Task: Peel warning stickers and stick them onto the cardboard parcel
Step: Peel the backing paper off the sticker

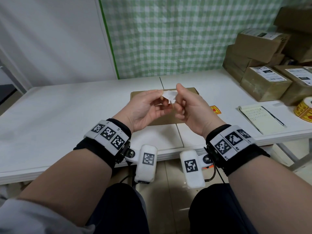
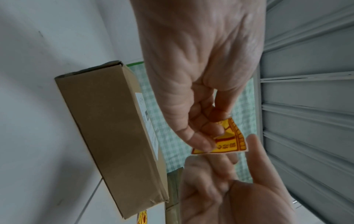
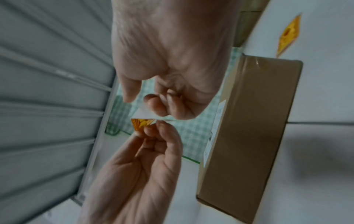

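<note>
White table [image 1: 67, 105] backed by green-checked wall [image 1: 168, 34] | cardboard parcel [image 1: 185, 91] at centre frame | warning sticker [image 2: 228, 140] pinched by left hand [image 1: 143, 108] and right hand [image 1: 194, 112] above it

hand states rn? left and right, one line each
Left hand: pinching the yellow warning sticker, held up above the cardboard parcel.
Right hand: pinching the white backing paper, pulling it off that sticker.
</note>
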The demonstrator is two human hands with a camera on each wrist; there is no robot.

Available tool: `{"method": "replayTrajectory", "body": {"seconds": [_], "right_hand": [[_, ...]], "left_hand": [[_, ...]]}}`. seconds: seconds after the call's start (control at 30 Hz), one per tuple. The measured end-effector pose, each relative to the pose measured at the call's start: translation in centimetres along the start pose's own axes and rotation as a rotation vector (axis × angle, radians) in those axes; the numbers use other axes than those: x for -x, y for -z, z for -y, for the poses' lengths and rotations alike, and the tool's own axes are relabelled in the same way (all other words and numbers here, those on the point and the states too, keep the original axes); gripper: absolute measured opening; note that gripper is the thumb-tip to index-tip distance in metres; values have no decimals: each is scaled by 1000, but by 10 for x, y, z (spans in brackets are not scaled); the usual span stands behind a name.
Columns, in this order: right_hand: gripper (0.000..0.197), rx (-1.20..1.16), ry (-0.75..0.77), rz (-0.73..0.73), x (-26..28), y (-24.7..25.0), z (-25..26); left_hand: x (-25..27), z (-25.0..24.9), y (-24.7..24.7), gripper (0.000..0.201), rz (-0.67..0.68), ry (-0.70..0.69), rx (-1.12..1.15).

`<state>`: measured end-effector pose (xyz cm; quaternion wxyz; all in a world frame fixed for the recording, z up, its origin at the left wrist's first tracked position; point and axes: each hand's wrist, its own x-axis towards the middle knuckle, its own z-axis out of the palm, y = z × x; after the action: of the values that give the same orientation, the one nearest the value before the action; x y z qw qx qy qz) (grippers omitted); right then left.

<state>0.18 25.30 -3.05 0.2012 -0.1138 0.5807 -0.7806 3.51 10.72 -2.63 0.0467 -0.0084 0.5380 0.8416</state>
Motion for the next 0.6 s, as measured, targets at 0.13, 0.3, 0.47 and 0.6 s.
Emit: {"method": "replayTrajectory", "body": {"seconds": [0.13,0.3,0.47,0.6], "right_hand": [[39,220,55,-2,2,-3,-3],[35,180,58,3,2,-4,-3],[32,215,96,-21,1,-6,-4],[37,191,93,-66,3,-7,-3]], "left_hand": [[-1,0,-1,21,-31,-7,-47],[-1,3,-1,32,-74,29,-51],[-1,4,-3,45,-69,35,-108],[-1,2,-6,47,-92,58,-193]]}}
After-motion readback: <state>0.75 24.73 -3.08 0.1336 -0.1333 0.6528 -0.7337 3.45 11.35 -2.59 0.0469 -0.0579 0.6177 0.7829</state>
